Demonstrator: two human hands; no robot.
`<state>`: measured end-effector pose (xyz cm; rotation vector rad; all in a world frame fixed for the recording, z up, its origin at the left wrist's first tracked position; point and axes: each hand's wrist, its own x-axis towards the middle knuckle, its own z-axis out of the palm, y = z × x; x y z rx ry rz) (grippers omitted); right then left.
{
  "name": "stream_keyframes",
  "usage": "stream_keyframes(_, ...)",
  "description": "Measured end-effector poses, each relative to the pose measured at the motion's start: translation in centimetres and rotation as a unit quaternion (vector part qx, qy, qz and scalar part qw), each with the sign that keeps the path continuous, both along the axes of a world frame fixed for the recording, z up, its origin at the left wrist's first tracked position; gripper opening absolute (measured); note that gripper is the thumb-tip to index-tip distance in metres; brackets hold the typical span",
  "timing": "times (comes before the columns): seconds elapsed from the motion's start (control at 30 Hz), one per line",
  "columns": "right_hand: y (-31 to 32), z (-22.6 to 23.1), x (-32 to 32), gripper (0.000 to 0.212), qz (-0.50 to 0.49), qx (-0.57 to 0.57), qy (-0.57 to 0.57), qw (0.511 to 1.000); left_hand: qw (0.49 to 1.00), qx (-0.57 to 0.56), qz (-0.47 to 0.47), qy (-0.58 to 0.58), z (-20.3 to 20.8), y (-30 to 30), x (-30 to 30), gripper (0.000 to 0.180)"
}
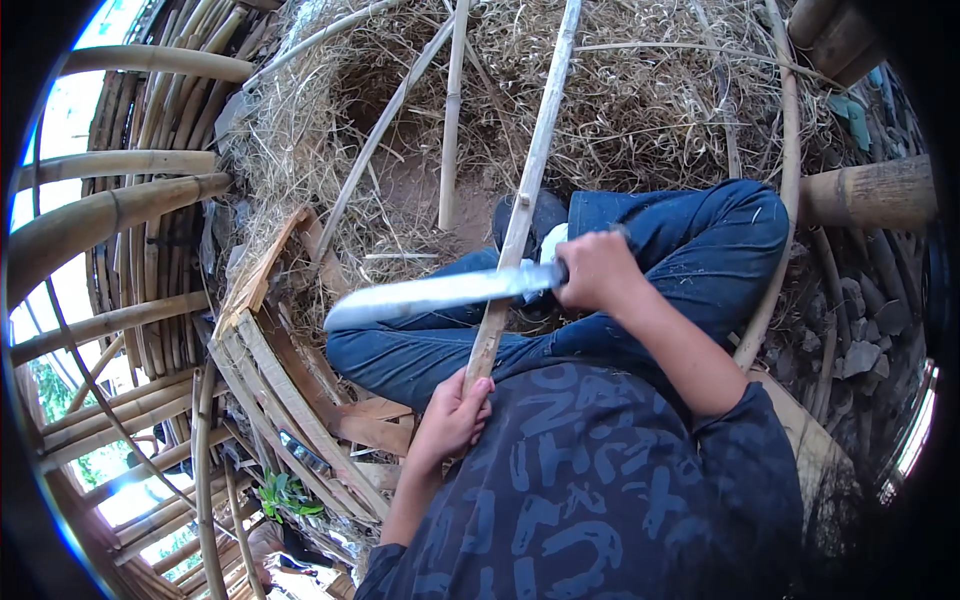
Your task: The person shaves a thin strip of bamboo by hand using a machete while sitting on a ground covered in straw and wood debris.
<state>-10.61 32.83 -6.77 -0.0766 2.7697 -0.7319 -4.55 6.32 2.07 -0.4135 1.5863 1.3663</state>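
Observation:
My right hand [600, 270] is closed round the handle of a machete [420, 298]. Its long, pale blade points left and passes across the pole; whether it touches the wood I cannot tell, as the blade is a little blurred. Against my belly, my left hand [455, 415] grips the near end of the long, slim wooden pole [540, 140]. This pole slants away between my crossed legs [690, 245] in blue jeans and runs past the far edge of the view. A small knot stub stands out on it just beyond the blade.
Curly shavings [660, 110] cover the ground ahead. Thin bamboo sticks [452, 120] lie among them. At left are split boards [290, 400] and a bamboo-pole wall [150, 160]. On the right, a thick bamboo post [870, 193] stands above broken stones [860, 355].

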Motion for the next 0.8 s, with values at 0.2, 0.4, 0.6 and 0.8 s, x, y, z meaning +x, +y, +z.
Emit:
stream_keyframes(0.2, 7.6, -3.1, -4.1, 0.028, -0.215, 0.058, -0.005, 0.975, 1.000, -0.004, -0.014, -0.022, 0.4, -2.4, 1.9, 0.018)
stream_keyframes(0.4, 3.8, -0.7, -2.3, 0.028, -0.078, 0.043, 0.036, 0.995, 0.999, 0.032, 0.007, -0.037, 0.0, -0.7, 1.0, 0.019)
stream_keyframes(0.6, -2.2, 1.5, 2.4, 0.023, 0.080, -0.095, -0.002, 0.992, 0.999, 0.023, 0.011, -0.046, 0.0, 0.0, -0.1, 0.019)
stream_keyframes(0.8, -1.5, 1.0, 1.6, 0.025, 0.070, -0.066, -0.009, 0.995, 1.000, 0.010, 0.002, -0.019, -0.3, 0.7, 0.2, 0.018)
